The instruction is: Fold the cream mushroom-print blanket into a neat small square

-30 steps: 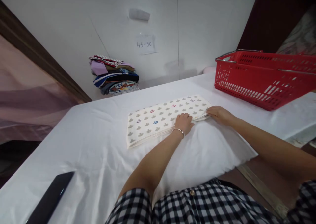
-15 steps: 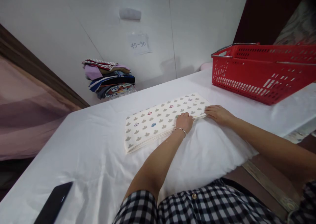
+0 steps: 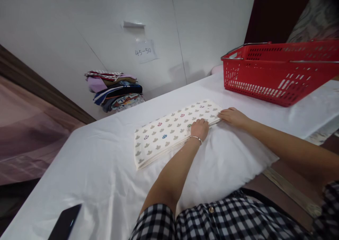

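Note:
A long folded cloth (image 3: 169, 130), cream with a print of small grey and a few coloured mushroom-like shapes, lies flat on the white-covered table. Several layers show along its near edge. My left hand (image 3: 200, 129), with a bracelet at the wrist, is closed on that near edge right of the middle, fingers bent over the top; the thumb is hidden. At the right end, my right hand (image 3: 233, 117) pinches the near corner, its fingertips on the cloth and its thumb out of sight.
A red plastic basket (image 3: 259, 76) with metal handles stands at the back right of the table (image 3: 106, 169). A stack of folded clothes (image 3: 113, 91) sits beyond the far edge by the wall. A black phone (image 3: 66, 222) lies at the near left. Pink fabric (image 3: 31, 134) hangs at left.
The camera view has shifted slightly, moving the basket and clothes stack in the picture. Both hands stay at nearly the same places on the cloth.

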The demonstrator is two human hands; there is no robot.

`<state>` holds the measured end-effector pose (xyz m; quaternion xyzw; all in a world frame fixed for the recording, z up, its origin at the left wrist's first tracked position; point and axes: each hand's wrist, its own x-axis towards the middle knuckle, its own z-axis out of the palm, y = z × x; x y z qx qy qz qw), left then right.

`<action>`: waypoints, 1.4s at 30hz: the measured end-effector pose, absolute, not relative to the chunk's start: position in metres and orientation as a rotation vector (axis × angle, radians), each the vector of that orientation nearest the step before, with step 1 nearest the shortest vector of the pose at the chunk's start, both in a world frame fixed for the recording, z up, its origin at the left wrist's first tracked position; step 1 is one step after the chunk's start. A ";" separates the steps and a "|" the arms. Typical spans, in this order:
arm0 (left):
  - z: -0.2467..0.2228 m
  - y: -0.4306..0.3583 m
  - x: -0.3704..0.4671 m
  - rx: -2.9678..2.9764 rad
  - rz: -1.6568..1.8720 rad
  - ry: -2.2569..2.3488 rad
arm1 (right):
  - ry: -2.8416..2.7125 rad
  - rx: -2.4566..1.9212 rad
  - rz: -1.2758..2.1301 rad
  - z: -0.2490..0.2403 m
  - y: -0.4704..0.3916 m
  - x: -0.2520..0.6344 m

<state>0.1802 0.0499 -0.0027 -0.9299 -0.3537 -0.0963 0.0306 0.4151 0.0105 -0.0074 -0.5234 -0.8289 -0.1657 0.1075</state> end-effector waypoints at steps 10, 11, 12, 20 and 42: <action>-0.005 0.046 0.182 -2.872 -0.219 -1.013 | -2.419 -1.567 -0.378 -0.018 0.009 0.417; -0.004 0.046 0.183 -2.880 -0.231 -1.012 | -2.413 -1.575 -0.364 -0.018 0.009 0.418; -0.003 0.046 0.184 -2.888 -0.239 -1.006 | -2.410 -1.579 -0.353 -0.018 0.009 0.419; -0.006 0.046 0.189 -2.896 -0.172 -0.992 | -2.423 -1.577 -0.349 -0.011 0.020 0.431; -0.010 0.031 0.181 -2.957 -0.293 -1.042 | -2.254 -1.870 -0.327 -0.016 0.013 0.414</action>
